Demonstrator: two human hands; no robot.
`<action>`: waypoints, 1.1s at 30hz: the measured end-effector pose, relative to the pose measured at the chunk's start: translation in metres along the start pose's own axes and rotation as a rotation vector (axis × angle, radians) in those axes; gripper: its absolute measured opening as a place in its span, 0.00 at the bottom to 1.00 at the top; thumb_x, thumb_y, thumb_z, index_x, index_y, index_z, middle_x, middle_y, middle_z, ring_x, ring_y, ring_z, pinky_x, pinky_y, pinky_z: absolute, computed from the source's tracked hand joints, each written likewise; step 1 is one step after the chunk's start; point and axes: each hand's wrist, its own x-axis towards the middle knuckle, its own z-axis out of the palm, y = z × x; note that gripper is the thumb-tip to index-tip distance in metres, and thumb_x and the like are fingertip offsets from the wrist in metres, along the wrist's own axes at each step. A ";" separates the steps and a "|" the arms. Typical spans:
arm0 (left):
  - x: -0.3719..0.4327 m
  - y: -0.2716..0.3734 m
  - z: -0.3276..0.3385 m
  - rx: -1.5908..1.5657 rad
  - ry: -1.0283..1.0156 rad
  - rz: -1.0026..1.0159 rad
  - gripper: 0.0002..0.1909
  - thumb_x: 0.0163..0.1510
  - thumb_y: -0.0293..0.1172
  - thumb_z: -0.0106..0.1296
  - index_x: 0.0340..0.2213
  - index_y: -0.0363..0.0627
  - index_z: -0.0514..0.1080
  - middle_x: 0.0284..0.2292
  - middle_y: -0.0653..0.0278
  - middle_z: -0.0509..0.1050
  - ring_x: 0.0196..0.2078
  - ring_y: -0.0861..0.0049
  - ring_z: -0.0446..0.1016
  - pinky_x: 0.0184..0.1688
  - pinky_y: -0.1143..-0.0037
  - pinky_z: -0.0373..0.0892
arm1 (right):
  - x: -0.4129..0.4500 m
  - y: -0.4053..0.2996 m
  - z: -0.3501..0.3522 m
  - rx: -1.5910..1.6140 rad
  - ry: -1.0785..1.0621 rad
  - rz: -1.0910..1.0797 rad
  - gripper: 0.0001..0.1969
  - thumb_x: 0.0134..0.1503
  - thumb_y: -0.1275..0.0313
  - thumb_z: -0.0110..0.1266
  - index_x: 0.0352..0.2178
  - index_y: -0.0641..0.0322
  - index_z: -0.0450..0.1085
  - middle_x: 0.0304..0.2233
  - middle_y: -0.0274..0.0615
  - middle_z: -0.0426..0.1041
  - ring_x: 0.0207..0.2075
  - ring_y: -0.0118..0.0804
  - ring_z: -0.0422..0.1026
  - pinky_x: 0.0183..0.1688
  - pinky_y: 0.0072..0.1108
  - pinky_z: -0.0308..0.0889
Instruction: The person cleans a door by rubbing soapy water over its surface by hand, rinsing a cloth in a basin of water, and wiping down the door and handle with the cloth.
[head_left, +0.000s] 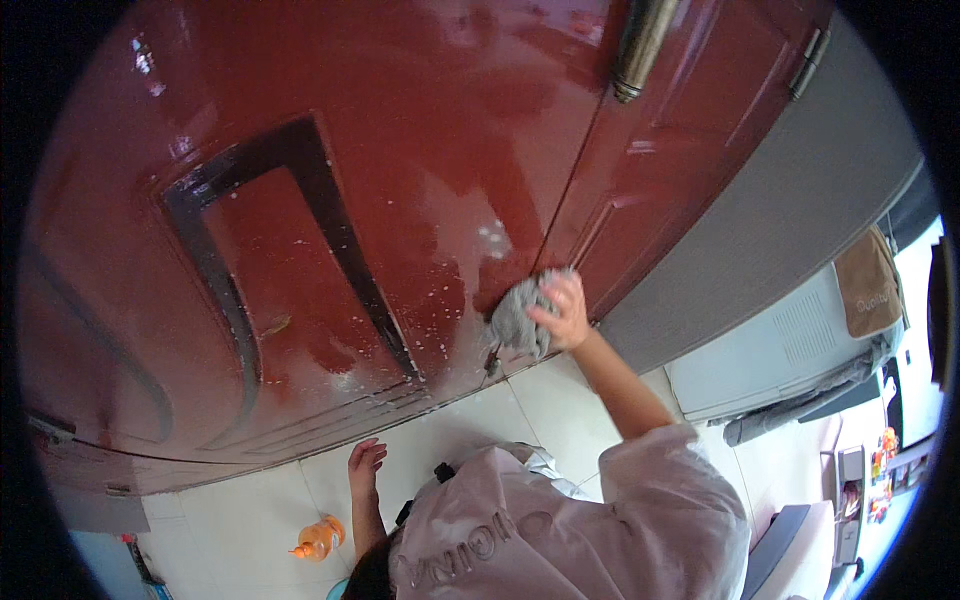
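Observation:
My right hand presses a bunched grey cloth against the lower part of a glossy red door, over the seam between its wide and narrow leaves. White droplets and wet streaks dot the door's surface around a dark inlaid pattern. Near the door's bottom edge, above the pale tiled floor, my left hand is held with its fingers apart and nothing in it. An orange bottle with a narrow nozzle lies below and to the left of that hand in the picture.
A brass-coloured door handle and a hinge are at the upper right. Beside the door runs a grey panel. Further right are a white ribbed object with a brown cloth on it, and a shelf.

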 end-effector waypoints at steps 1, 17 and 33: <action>-0.001 -0.002 -0.003 0.009 0.005 -0.008 0.11 0.47 0.32 0.39 0.34 0.47 0.66 0.30 0.66 0.71 0.33 0.79 0.68 0.35 0.78 0.60 | -0.017 -0.013 0.010 0.016 -0.018 0.077 0.18 0.38 0.69 0.49 0.35 0.45 0.65 0.41 0.41 0.58 0.45 0.47 0.57 0.43 0.42 0.54; 0.001 0.003 -0.002 -0.059 0.053 -0.032 0.11 0.48 0.30 0.38 0.34 0.47 0.66 0.30 0.66 0.71 0.33 0.79 0.68 0.36 0.78 0.60 | -0.080 -0.078 0.061 0.010 -0.169 0.373 0.24 0.36 0.75 0.49 0.39 0.44 0.63 0.43 0.42 0.55 0.45 0.49 0.54 0.46 0.44 0.51; -0.006 -0.022 -0.041 -0.097 0.109 -0.056 0.11 0.48 0.32 0.38 0.34 0.48 0.66 0.30 0.64 0.71 0.33 0.77 0.69 0.36 0.76 0.61 | 0.186 -0.050 -0.027 0.052 0.003 -0.033 0.26 0.32 0.74 0.53 0.39 0.44 0.65 0.47 0.40 0.56 0.50 0.46 0.52 0.44 0.38 0.53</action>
